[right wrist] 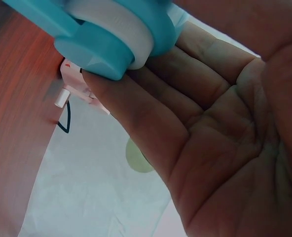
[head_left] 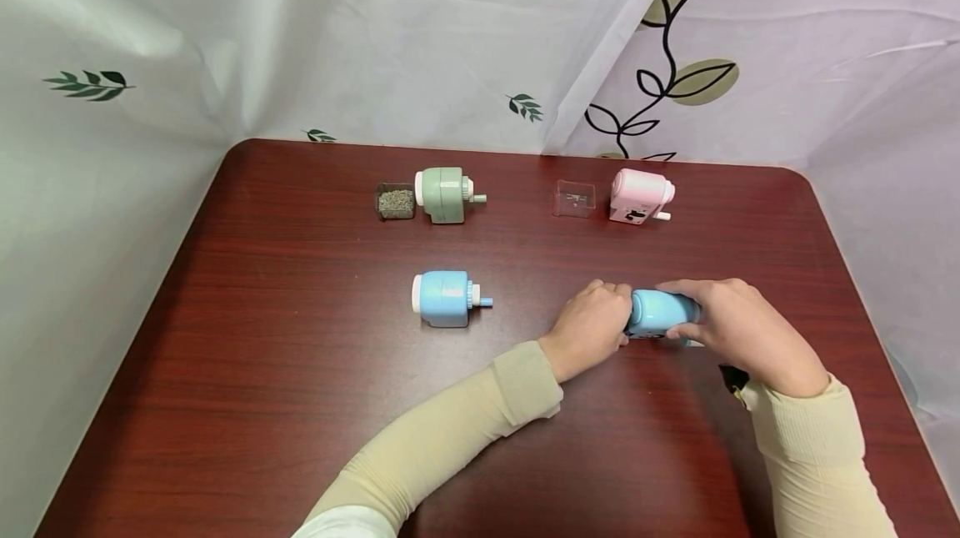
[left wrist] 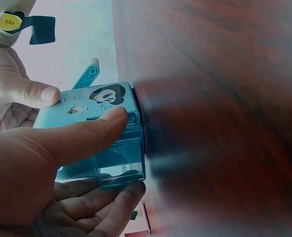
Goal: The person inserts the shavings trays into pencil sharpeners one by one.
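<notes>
A light blue crank pencil sharpener (head_left: pixel 662 313) stands on the right part of the table between both hands. My right hand (head_left: pixel 750 334) grips its body from the crank side, thumb in front and fingers behind. My left hand (head_left: pixel 592 323) pinches the opposite end, at the clear blue shavings drawer (left wrist: pixel 128 165), which juts out of the body in the left wrist view. A panda picture (left wrist: pixel 108 94) marks the front face. The crank handle (left wrist: pixel 88 75) points away from my left hand, and in the right wrist view the crank arm (right wrist: pixel 89 52) lies by my right fingers.
Behind, a green sharpener (head_left: pixel 447 194) stands beside a drawer of shavings (head_left: pixel 395 203). A pink sharpener (head_left: pixel 637 196) has a clear drawer (head_left: pixel 574 199) to its left. Another blue sharpener (head_left: pixel 444 299) stands mid-table. White patterned curtain (head_left: pixel 420 62) hangs along the table's back edge.
</notes>
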A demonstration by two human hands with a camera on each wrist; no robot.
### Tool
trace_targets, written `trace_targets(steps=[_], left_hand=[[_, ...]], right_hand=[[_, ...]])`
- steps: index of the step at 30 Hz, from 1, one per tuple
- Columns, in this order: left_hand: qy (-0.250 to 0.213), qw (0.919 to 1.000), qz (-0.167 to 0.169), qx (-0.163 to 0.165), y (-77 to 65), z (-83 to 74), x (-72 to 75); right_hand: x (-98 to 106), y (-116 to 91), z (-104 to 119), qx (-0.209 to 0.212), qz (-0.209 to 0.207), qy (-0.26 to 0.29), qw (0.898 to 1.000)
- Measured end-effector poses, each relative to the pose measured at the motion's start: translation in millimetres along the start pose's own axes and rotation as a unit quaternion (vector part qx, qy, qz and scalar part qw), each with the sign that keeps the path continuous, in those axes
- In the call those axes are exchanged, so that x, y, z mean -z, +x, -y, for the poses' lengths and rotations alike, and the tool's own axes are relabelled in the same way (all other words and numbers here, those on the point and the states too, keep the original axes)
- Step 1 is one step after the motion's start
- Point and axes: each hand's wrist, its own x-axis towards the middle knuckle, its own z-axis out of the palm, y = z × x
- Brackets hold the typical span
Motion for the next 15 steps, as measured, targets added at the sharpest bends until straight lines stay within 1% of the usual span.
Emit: trace_targets(steps=[8,15], left_hand=[[-0.002,1.0000,0.001,0.005,0.9,-1.7,0.4],[0.001,1.0000,0.000,-0.003,1.8,-1.5,-0.8]], right_hand=[[-0.3,0.1,-0.3,0.005,-0.002,0.001,1.000],[-0.2,0.3,0.1,0.007,-0.006,0.001,1.000]])
